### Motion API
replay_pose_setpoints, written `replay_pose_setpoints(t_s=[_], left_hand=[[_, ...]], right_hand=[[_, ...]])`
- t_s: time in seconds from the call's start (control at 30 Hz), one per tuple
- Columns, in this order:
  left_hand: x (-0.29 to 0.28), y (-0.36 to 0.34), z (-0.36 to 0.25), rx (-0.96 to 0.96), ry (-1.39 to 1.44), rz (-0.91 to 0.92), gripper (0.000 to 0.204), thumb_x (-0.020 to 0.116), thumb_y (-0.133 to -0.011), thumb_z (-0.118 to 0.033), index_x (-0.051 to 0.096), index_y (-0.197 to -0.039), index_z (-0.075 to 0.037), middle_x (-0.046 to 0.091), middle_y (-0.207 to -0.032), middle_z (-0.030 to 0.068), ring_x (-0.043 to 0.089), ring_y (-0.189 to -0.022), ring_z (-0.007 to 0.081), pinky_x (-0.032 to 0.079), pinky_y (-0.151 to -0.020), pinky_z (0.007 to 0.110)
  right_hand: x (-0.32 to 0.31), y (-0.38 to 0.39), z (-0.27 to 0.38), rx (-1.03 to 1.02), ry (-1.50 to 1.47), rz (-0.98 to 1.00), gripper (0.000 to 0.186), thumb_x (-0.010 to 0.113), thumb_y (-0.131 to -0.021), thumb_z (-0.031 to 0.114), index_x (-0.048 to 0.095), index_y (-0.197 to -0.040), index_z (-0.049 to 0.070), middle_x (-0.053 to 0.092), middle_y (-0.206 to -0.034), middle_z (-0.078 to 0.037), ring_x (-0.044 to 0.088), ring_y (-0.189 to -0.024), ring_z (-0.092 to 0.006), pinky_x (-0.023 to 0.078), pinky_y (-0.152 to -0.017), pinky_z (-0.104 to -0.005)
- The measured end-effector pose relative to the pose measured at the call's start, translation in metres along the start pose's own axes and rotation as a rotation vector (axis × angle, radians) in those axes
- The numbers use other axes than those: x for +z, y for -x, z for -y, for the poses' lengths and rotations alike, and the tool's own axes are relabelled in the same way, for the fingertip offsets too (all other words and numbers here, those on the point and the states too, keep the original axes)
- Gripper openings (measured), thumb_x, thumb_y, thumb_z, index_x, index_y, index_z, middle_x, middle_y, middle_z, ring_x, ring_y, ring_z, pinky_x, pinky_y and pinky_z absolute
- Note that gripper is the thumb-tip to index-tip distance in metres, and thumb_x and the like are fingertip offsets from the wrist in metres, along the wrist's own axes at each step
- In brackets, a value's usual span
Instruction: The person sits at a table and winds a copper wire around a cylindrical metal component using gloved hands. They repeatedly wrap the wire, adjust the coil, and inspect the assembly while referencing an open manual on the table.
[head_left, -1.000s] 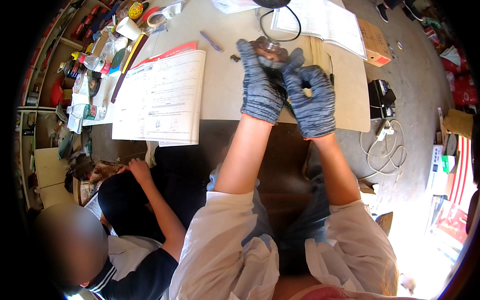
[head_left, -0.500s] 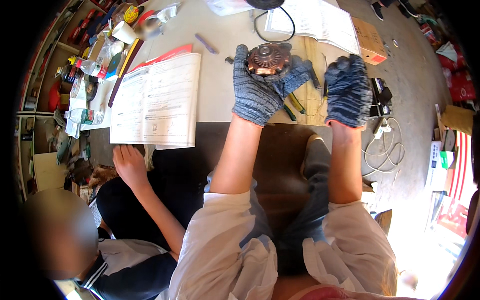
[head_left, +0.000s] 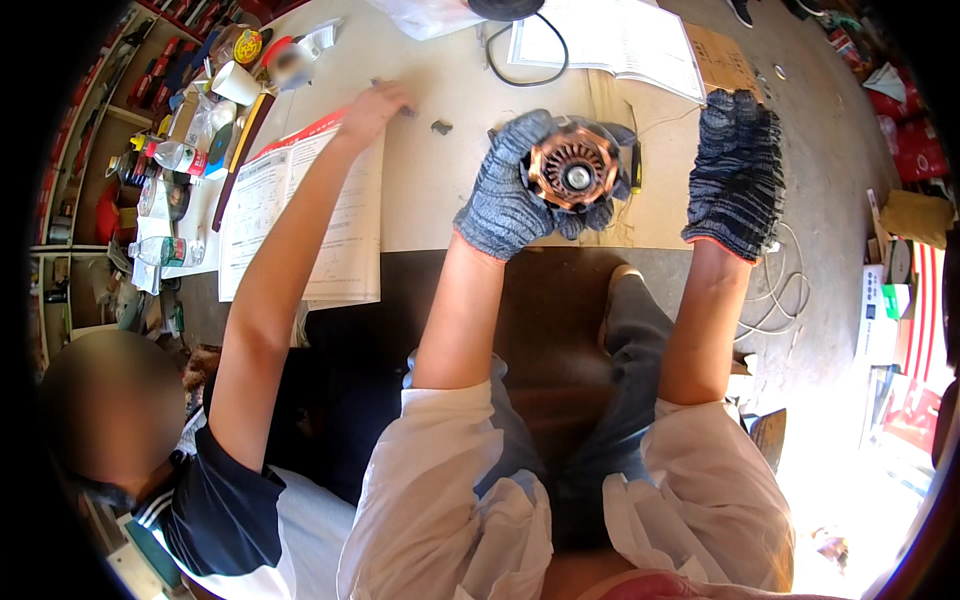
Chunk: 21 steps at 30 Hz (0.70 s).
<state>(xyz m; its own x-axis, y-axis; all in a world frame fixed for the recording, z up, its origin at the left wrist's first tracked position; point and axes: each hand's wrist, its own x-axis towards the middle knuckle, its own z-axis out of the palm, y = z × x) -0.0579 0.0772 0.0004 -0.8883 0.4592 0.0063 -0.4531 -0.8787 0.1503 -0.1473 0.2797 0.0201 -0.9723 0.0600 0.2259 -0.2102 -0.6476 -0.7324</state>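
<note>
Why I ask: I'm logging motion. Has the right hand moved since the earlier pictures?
Yes, to the right: a second ago the right hand was left of the cardboard box; now it appears below it.

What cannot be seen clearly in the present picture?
Head view:
Back of the copper-coloured part: covered by the left hand.
Whether the right hand holds something: hidden by its glove.
Black round thing: cut off by the top edge.
Far booklet: print too small.

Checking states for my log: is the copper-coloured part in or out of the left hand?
In: the gloved left hand curls around the copper-coloured part, whose round face points toward the camera.
</note>
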Motion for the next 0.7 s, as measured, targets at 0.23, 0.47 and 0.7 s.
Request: replay_pose_setpoints(t_s=[0.23,0.47,0.7], left_hand=[[-0.110,-0.013,0.020,0.677,-1.258,-0.065,0.064,0.047,-0.082,-0.054,0.049,-0.121,-0.002,0.058,-0.111,0.0158,0.061,-0.095,0.0289,0.054,-0.073,0.046],[-0.007,0.006,-0.003,0.230,-0.084,0.266,0.062,0.049,-0.082,-0.053,0.052,-0.113,0.001,0.058,-0.107,0.0191,0.057,-0.100,0.0333,0.050,-0.085,0.042],[-0.011,-0.004,-0.013,0.492,-0.505,0.200,0.039,0.045,-0.091,-0.036,0.053,-0.103,0.000,0.058,-0.093,0.0223,0.059,-0.074,0.0251,0.050,-0.060,0.025]], right_hand=[[0.020,0.008,0.004,-0.127,0.190,0.032,0.031,0.032,-0.095,0.012,0.045,-0.118,-0.006,0.051,-0.124,-0.019,0.051,-0.113,-0.0263,0.040,-0.099,-0.0344],[0.023,0.005,-0.028,-0.551,0.771,0.240,0.017,0.050,-0.086,0.003,0.058,-0.101,0.000,0.063,-0.097,-0.011,0.060,-0.089,-0.0198,0.044,-0.085,-0.0295],[0.031,0.012,-0.034,-0.583,1.193,0.541,0.037,0.067,-0.081,0.015,0.056,-0.113,0.003,0.058,-0.110,-0.014,0.055,-0.104,-0.0258,0.041,-0.091,-0.0334]])
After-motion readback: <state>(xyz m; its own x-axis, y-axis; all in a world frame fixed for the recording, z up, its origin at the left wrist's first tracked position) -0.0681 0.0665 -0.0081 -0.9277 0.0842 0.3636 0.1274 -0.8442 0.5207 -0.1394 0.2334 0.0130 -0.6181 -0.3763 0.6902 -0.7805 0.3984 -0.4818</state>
